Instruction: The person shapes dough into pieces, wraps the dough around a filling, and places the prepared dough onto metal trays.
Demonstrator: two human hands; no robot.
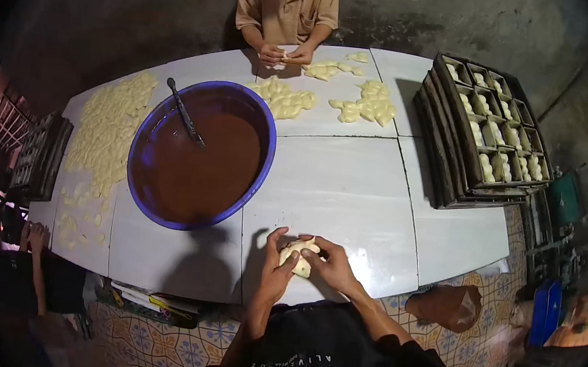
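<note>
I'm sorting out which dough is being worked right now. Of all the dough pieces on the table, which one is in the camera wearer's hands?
The dough piece at the near table edge, pinched between the left hand and right hand. The other pieces lie loose farther away, beyond and left of the blue basin.

I hold one piece of pale dough (298, 255) between both hands at the near edge of the white table (351, 189), at 6 o'clock. My left hand (276, 262) cups it from the left; my right hand (327, 261) covers its right side, fingers pressed on top. A blue basin (265, 148) of brown filling sits at 10 o'clock, with a dark spoon (185, 113) standing in it. Rows of dough pieces (107, 124) lie at 9 o'clock. Stacked dark baking tins (489, 136), part filled, stand at 2 o'clock. At 12 o'clock another person's hands (286, 55) work dough beside loose shaped pieces (359, 104).
</note>
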